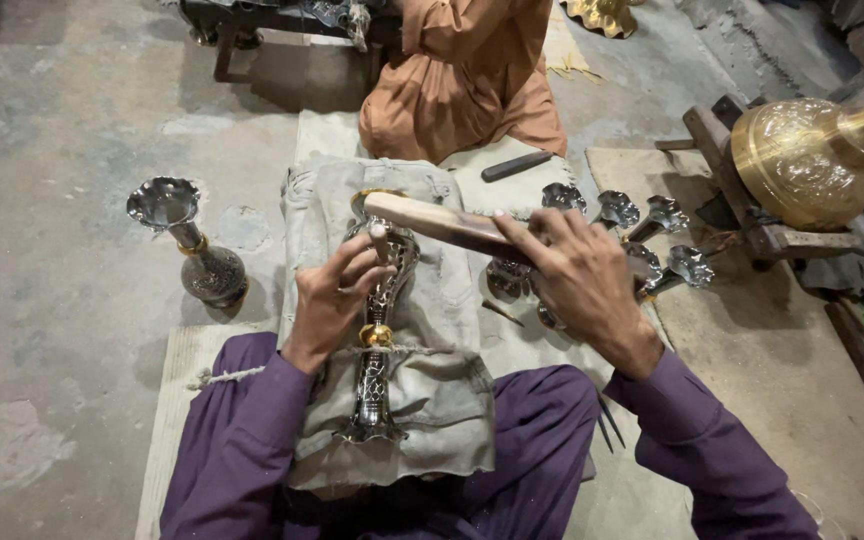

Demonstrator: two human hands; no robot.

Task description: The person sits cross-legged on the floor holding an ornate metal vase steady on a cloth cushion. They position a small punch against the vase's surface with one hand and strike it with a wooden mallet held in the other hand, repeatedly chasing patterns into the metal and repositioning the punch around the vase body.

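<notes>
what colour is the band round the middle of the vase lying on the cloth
Gold, on an otherwise silver and dark patterned vase; the band shows best in the head view.

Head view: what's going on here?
A person in purple sits on the floor with a metal vase lying on a cloth pad over the lap. The left hand holds a small punch against the vase; the right hand grips a wooden mallet above it. Another vase stands on the left, several more lie to the right, and a second person in orange sits opposite.
</notes>
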